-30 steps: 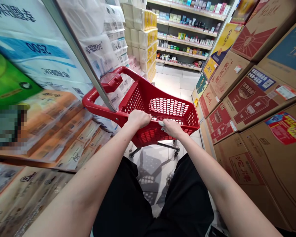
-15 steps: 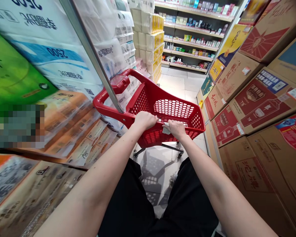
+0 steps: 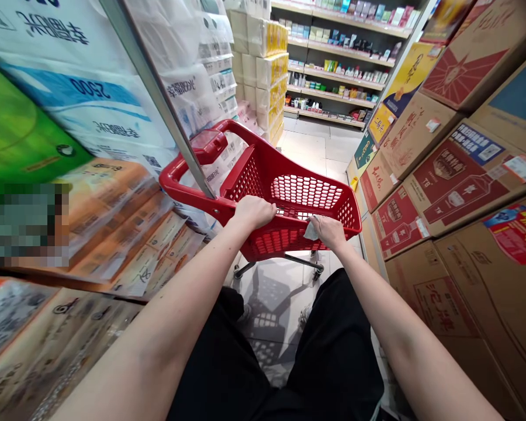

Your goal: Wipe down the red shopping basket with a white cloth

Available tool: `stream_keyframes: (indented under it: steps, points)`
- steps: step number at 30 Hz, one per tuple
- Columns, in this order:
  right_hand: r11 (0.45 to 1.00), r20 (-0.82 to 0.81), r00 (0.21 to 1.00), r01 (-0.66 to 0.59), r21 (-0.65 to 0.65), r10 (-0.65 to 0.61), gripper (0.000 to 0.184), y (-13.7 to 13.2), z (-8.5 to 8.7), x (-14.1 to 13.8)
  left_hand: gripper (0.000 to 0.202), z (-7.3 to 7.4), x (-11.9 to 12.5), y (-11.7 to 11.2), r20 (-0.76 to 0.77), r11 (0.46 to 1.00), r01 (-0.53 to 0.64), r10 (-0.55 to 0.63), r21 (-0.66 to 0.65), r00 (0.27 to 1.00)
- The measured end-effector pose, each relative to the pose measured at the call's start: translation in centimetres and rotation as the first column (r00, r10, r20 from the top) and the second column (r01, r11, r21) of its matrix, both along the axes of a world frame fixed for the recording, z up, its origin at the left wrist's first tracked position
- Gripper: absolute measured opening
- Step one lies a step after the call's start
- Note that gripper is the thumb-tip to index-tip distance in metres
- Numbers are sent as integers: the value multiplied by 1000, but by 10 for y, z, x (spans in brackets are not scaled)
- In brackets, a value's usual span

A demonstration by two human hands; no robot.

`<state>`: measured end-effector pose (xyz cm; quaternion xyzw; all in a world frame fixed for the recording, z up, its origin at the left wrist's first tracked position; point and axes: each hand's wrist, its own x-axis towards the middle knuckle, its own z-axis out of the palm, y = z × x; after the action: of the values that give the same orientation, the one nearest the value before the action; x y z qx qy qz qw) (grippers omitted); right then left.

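A red plastic shopping cart (image 3: 289, 155) stands sideways in front of me, its basket walls full of holes. My left hand (image 3: 255, 211) is closed over the near rim of the basket, close to the handle end. Farther right along that same rim, my right hand (image 3: 328, 230) pinches a crumpled white wipe (image 3: 310, 230) and presses it against the red edge. Only part of the wipe shows; the fingers cover the rest. Nothing can be seen lying in the basket.
A metal pole (image 3: 158, 96) rises beside the cart handle. Packs of tissue paper (image 3: 114, 96) are stacked on the left, and cardboard cartons (image 3: 460, 175) on the right. Shelves of small goods (image 3: 342, 49) stand at the back, beyond the tiled floor (image 3: 322, 149).
My right hand has slid to the right along the cart's rim with the wipe. My left hand keeps its hold on the rim. The whole view has shifted slightly.
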<state>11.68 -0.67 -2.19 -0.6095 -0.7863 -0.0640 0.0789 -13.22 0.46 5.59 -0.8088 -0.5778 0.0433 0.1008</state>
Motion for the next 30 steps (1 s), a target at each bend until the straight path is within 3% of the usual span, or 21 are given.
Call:
stream_keyframes:
  steps: [4,8,11,16,21,27,30]
  points:
    - [996,5,996,88,11,-88,59,-3,2,-21,61,3,3,-1,-7,1000,-14,14,-10,1000]
    - [997,-56,998,8,74,-4,56,-8,4,-64,60,2,3,-1,-25,1000,-23,23,10,999]
    - [989,-68,994,-77,124,85,50,-11,2,-81,61,0,0,-1,-28,999,-19,20,34,999]
    - [963,24,973,-228,146,227,45,-15,-10,-49,62,1,0,-3,-28,999,-42,42,22,999]
    - [963,-29,977,-201,178,209,43,-24,-21,-15,61,2,4,-5,-9,999,-49,49,18,999]
    - [964,-250,950,-129,235,188,46,-25,-14,-29,59,0,5,-5,-14,1000,-21,21,19,1000]
    - [984,-214,968,-97,152,129,51,-15,-6,-39,60,-1,5,-3,-13,999,-19,19,31,1000]
